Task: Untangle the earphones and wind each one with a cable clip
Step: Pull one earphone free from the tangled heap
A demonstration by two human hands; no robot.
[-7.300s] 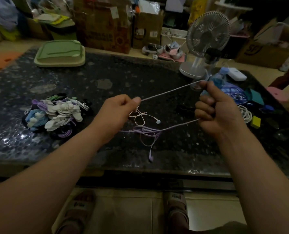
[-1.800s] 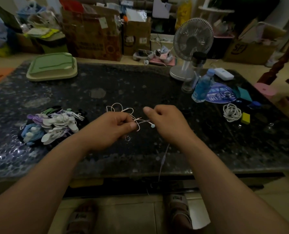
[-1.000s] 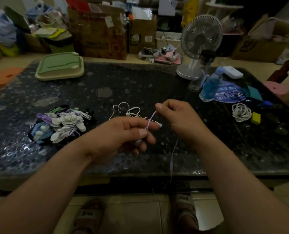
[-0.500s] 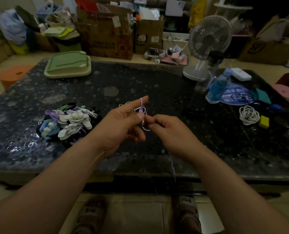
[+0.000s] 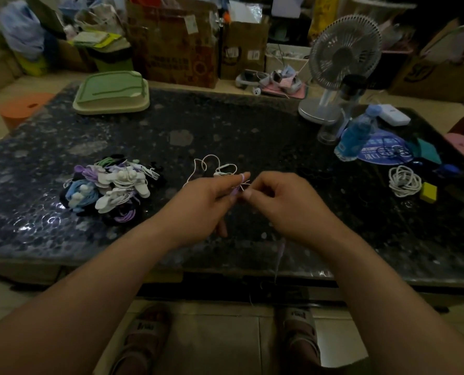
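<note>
dark speckled table [image 5: 225, 125], cardboard boxes [image 5: 176, 44] along the frame's top.
your left hand [image 5: 206, 201] and right hand [image 5: 282, 201] pinch a purple cable [image 5: 242, 177] (its hanging end blurs out).

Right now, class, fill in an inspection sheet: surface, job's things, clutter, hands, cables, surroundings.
Surface: dark speckled stone table.
Job's things: purple earphone held between both hands; loose white earphone on the table behind them; pile of clipped earphones at left.
Clutter: green tray, desk fan, blue bottle, white cable coil, yellow block.
Hands: left hand and right hand pinch the purple earphone's cable; it loops round the left forefinger.
Cables: purple tail hangs over the table's near edge.
Surroundings: cardboard boxes behind the table; tiled floor.
</note>
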